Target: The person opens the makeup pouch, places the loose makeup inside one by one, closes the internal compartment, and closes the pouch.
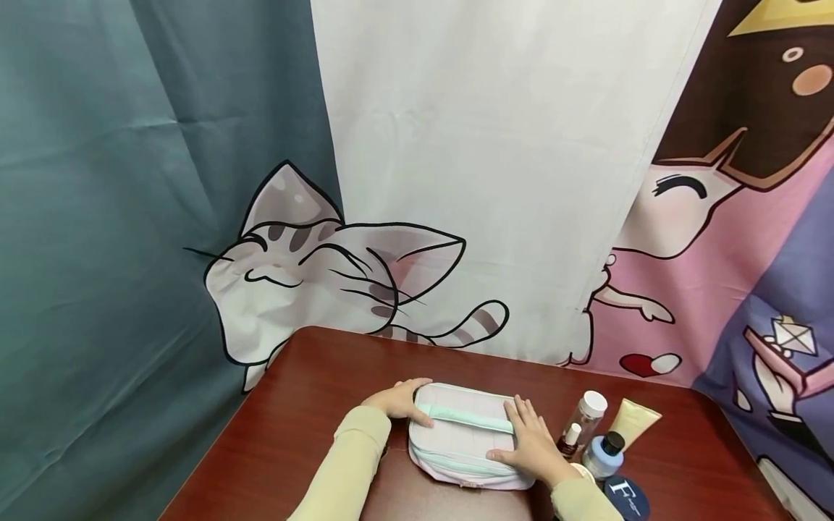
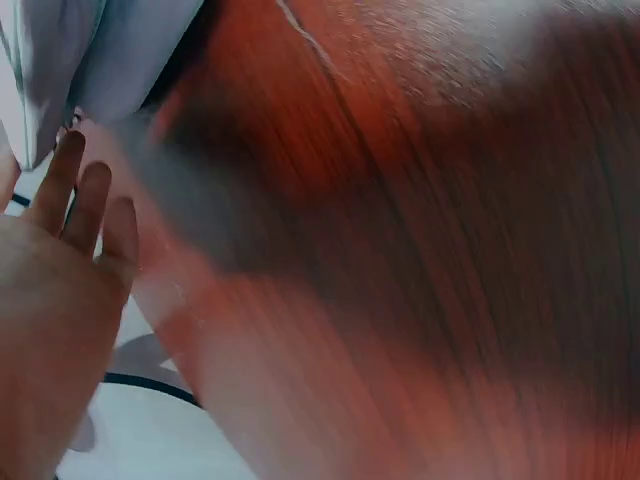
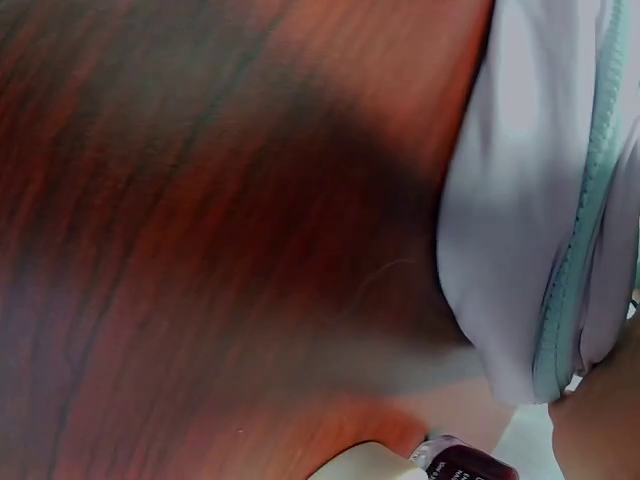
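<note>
While both hands are at the pale pouch, the head view shows it (image 1: 449,440) lying on the brown surface (image 1: 306,405), its mint handle (image 1: 469,417) across the top. At the pouch's left end, the left hand (image 1: 397,401) has its fingers loosely extended and grips nothing; at its right end, the right hand (image 1: 531,443) lies with fingers spread on the top, also without a grip. Right of the pouch stand a white-capped clear bottle (image 1: 588,414), a yellow tube (image 1: 632,422), a black-capped blue bottle (image 1: 602,457) and a small dark bottle (image 1: 568,443).

In the left wrist view, relaxed fingers reach beside the pouch; whether these tips touch it is unclear.

In the right wrist view, a mint zip (image 3: 578,265) runs along the pouch's side, with only part of the hand visible beside it.
</note>
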The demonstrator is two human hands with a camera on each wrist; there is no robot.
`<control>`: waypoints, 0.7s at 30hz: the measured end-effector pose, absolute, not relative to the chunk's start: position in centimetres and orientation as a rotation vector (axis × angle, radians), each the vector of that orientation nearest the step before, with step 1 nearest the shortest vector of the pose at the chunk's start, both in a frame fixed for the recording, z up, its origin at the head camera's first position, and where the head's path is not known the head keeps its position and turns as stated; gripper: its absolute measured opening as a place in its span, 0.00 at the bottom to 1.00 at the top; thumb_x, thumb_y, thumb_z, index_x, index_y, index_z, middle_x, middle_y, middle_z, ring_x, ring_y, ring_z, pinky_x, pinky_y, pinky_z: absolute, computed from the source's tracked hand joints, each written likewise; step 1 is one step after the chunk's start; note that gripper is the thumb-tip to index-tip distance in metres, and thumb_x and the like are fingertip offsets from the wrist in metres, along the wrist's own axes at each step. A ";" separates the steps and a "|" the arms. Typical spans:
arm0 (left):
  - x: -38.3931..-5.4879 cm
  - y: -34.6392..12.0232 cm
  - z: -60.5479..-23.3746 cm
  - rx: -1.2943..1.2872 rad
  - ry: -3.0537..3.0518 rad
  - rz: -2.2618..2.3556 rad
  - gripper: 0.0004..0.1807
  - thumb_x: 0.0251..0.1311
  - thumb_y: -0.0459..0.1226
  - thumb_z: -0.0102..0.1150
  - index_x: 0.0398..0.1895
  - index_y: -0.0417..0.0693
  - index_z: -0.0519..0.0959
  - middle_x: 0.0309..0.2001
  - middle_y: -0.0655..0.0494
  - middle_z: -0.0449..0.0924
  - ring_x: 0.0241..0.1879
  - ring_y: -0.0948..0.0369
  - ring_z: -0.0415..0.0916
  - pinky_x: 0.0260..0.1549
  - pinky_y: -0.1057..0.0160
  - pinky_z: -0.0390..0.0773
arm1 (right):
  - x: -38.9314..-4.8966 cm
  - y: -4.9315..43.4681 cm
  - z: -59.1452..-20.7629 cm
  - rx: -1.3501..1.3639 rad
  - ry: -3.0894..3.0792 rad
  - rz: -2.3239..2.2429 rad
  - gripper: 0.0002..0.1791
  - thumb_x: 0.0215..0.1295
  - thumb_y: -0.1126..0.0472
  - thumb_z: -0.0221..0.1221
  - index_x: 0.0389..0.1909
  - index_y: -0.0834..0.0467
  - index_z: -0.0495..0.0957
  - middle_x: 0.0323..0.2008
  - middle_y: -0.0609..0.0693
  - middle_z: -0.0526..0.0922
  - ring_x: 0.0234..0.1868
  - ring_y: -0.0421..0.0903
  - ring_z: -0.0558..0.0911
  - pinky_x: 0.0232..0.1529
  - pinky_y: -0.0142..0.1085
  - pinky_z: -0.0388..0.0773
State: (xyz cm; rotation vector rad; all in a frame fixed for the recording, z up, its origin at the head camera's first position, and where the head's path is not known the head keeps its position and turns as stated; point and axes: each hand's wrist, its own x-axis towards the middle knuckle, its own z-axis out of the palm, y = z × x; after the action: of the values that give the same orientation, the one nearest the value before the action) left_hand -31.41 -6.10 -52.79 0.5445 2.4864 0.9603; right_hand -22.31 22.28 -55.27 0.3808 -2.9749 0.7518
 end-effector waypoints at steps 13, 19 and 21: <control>-32.8 -6.1 -55.4 0.499 2.531 1.268 0.09 0.63 0.29 0.51 0.43 0.39 0.80 0.40 0.50 0.79 0.40 0.58 0.74 0.42 0.59 0.73 | -21.9 21.7 -56.9 0.336 -3.025 0.627 0.60 0.37 0.30 0.65 0.66 0.64 0.59 0.68 0.65 0.54 0.68 0.63 0.51 0.62 0.59 0.46; -33.2 -6.3 -55.7 0.540 2.737 1.071 0.05 0.59 0.30 0.56 0.33 0.40 0.83 0.33 0.52 0.81 0.33 0.60 0.74 0.35 0.62 0.74 | -22.0 21.6 -56.3 0.331 -3.048 0.587 0.59 0.39 0.30 0.64 0.67 0.63 0.59 0.68 0.65 0.53 0.68 0.62 0.52 0.62 0.59 0.46; -33.2 -6.0 -55.5 0.544 2.797 0.945 0.06 0.60 0.31 0.55 0.31 0.41 0.82 0.33 0.52 0.80 0.34 0.59 0.75 0.36 0.61 0.74 | -22.2 21.6 -56.2 0.324 -3.057 0.572 0.59 0.39 0.30 0.64 0.67 0.63 0.59 0.68 0.65 0.53 0.68 0.62 0.52 0.61 0.60 0.46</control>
State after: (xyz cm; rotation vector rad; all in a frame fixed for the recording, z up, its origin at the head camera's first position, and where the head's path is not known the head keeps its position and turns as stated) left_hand -33.23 -6.01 -55.55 0.5445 2.7968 0.9446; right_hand -22.16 21.59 -56.23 0.3243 -3.0565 0.5723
